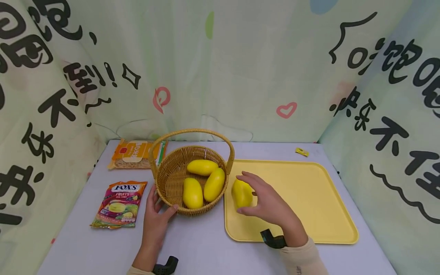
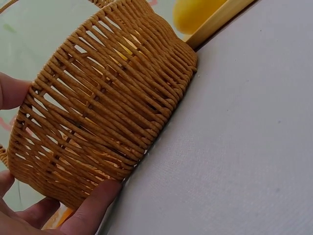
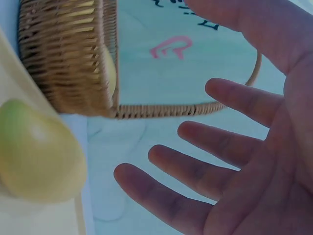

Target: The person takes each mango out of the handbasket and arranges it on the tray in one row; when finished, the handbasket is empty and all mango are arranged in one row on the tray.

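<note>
My left hand (image 1: 156,217) grips the wicker basket (image 1: 170,180) at its left side, with the thumb at the rim and the fingers against the outer wall. My right hand (image 1: 266,200) is off to the basket's right, its fingers released and spread. From the head view the thumb and fingers arch about a single yellow mango (image 1: 241,194), yet the right wrist view shows the fruit apart from my fingertips. That mango lies just right of the basket, on the near-left part of a yellow tray (image 1: 292,202).

Three more mangoes (image 1: 192,193) rest inside the basket, gathered toward its right half. Left of the basket, a Fox's candy bag (image 1: 120,204) lies flat; behind the basket on its left is an orange packet (image 1: 132,152). Well to the basket's right, beyond the tray's far edge, sits a small yellow sachet (image 1: 302,152). A pale curtain (image 1: 247,68) with black lettering hangs behind the basket.
</note>
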Demonstrator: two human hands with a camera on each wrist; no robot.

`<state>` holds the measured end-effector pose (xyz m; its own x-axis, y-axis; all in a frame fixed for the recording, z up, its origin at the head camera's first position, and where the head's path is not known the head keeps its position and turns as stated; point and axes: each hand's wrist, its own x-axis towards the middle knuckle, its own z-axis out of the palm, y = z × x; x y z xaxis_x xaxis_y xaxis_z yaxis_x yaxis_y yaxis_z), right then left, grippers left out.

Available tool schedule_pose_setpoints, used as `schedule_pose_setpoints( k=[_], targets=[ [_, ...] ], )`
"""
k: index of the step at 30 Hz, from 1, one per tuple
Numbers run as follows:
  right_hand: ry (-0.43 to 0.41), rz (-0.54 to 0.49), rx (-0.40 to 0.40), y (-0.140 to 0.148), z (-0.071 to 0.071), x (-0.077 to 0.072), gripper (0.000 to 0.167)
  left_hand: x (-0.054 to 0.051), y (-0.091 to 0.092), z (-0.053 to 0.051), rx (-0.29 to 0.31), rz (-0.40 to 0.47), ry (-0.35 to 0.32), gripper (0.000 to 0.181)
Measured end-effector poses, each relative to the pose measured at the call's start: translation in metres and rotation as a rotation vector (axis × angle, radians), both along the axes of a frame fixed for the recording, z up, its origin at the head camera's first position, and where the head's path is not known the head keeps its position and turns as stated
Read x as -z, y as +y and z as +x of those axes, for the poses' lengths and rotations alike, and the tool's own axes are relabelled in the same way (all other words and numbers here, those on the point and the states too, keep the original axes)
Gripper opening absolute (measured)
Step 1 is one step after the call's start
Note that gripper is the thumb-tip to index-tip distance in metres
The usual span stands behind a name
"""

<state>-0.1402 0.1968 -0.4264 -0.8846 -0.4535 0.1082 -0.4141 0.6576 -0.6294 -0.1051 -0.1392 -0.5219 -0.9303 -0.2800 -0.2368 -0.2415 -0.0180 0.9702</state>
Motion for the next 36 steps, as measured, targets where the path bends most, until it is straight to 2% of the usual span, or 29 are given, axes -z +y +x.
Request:
schedule_pose_setpoints(
  k=[10,13,18,27,31,36],
  targets=[
    [0.013,-0.003,-0.136,-0.035,-0.007,-0.02,0.083,0.0,0.0,-0.002,-0.003,0.027,-0.001,0.105],
    [-0.017,-0.024,-0.175,-0.046,-0.012,-0.024,0.08,0.0,0.0,-0.001,0.0,0.024,0.005,0.106],
    [-0.072,0.012,-0.198,-0.067,-0.021,-0.029,0.074,0.001,-0.001,-0.001,0.005,0.022,0.003,0.106],
    [-0.095,0.096,-0.228,-0.11,-0.037,-0.026,0.065,0.0,-0.001,-0.002,0.008,0.017,-0.009,0.105],
    [-0.12,0.155,-0.246,-0.127,-0.044,-0.022,0.067,0.0,-0.001,-0.002,0.007,0.021,-0.019,0.104],
    [-0.159,0.236,-0.225,-0.143,-0.054,-0.017,0.07,0.0,-0.001,-0.003,0.009,0.027,-0.021,0.103]
  ],
)
